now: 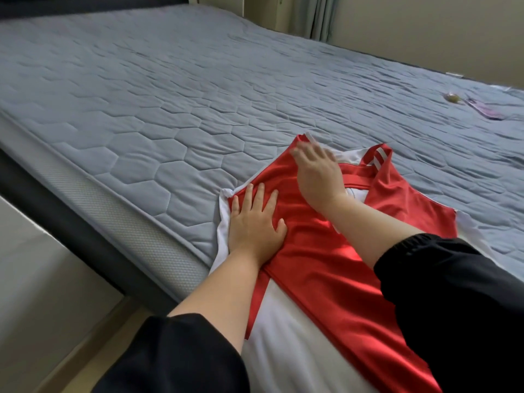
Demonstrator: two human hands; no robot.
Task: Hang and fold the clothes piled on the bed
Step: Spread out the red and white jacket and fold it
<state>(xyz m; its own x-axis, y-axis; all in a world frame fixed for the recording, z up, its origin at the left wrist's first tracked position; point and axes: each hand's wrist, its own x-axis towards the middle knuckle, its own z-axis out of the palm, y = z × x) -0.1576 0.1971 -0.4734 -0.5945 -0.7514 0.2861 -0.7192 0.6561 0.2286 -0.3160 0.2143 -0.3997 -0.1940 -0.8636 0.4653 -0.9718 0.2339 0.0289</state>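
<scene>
Red and white shirt (320, 279) lies spread flat on the bed (170, 95), at the near edge, its lower part running out of view toward us. We see the left hand (255, 222) laid palm down on the shirt's left side, fingers (261, 194) straight and spread, pressing the red cloth where it meets a white sleeve. The right hand (319, 174) reaches across to the far upper edge of the shirt, beside the striped shoulder; it is blurred, and we cannot tell whether its fingers (304, 153) pinch the cloth or only rest on it. Both forearms are bare below pushed-up black sleeves (453, 293). Far off on the quilted grey-blue cover lie a small yellowish round thing (452, 98) and, just beside it, a pinkish flat object (482, 110).
</scene>
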